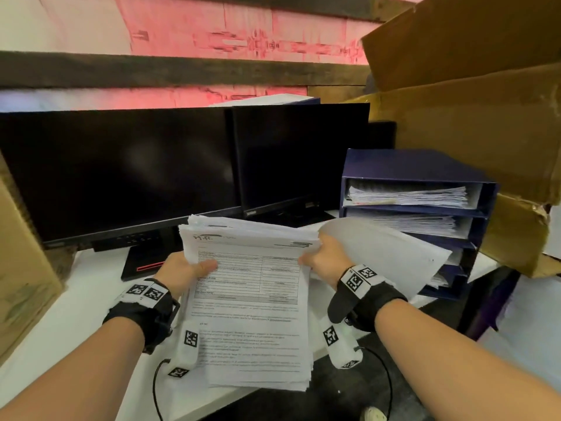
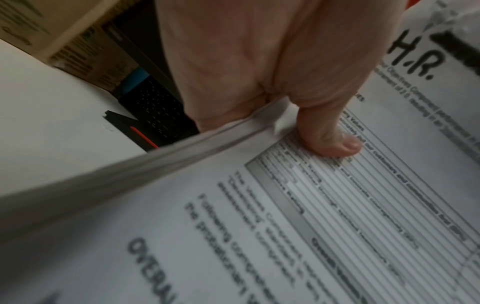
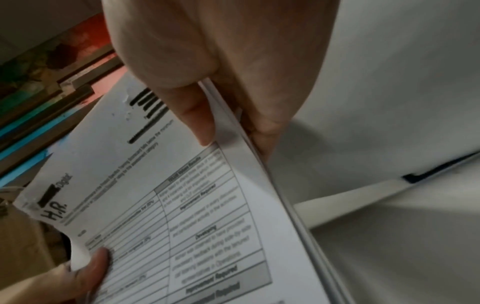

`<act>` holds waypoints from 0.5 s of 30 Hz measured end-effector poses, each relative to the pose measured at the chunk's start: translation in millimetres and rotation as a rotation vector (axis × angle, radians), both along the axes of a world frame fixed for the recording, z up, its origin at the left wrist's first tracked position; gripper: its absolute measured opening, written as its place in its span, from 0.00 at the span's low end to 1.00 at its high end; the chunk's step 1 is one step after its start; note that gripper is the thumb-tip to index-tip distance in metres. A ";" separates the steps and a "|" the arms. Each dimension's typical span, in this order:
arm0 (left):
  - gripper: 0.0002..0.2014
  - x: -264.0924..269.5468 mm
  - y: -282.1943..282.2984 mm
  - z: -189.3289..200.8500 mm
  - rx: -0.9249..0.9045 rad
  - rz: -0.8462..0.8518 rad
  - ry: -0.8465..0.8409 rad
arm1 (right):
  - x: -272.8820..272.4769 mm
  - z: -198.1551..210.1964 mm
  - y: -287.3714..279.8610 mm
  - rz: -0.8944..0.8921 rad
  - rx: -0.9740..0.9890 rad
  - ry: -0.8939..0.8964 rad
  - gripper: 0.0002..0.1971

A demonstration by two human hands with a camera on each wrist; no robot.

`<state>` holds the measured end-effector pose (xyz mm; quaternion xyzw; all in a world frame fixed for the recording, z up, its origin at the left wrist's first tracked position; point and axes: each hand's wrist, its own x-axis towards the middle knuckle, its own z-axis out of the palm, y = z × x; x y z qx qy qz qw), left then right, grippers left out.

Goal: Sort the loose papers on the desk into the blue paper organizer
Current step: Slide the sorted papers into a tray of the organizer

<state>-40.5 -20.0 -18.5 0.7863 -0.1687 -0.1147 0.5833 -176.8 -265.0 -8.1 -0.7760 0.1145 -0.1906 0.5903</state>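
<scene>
A thick stack of printed papers (image 1: pixel 252 302), topped by an H.R. form, is held above the desk edge between both hands. My left hand (image 1: pixel 185 268) grips its left edge, thumb (image 2: pixel 335 142) pressed on the top sheet (image 2: pixel 337 226). My right hand (image 1: pixel 321 258) pinches the right edge of the stack (image 3: pixel 182 205), thumb on top and fingers beneath. A loose white sheet (image 1: pixel 391 253) curls out behind the right hand. The blue paper organizer (image 1: pixel 482 205) stands at the right, its shelves holding piles of paper.
Two dark monitors (image 1: pixel 121 171) (image 1: pixel 300 156) stand behind the stack on the white desk (image 1: pixel 76 314). Large cardboard boxes (image 1: pixel 473 95) lean over the organizer at the right, and another box (image 1: pixel 21 268) sits at the left. A black cable (image 1: pixel 156 387) hangs at the desk's front.
</scene>
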 end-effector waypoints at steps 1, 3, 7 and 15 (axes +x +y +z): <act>0.07 1.1 1.9 -0.2 -0.004 0.009 -0.003 | 3.8 1.5 1.6 -0.008 0.000 0.005 0.15; 0.09 3.4 6.8 -0.2 -0.028 0.025 -0.002 | 12.6 7.2 7.4 -0.011 0.000 0.018 0.18; 0.12 4.4 23.0 6.3 -0.094 0.061 -0.034 | 26.8 25.5 23.3 0.005 -0.039 -0.004 0.13; 0.11 7.6 49.9 7.3 -0.110 0.089 -0.011 | 39.6 20.6 44.1 0.082 0.044 0.035 0.16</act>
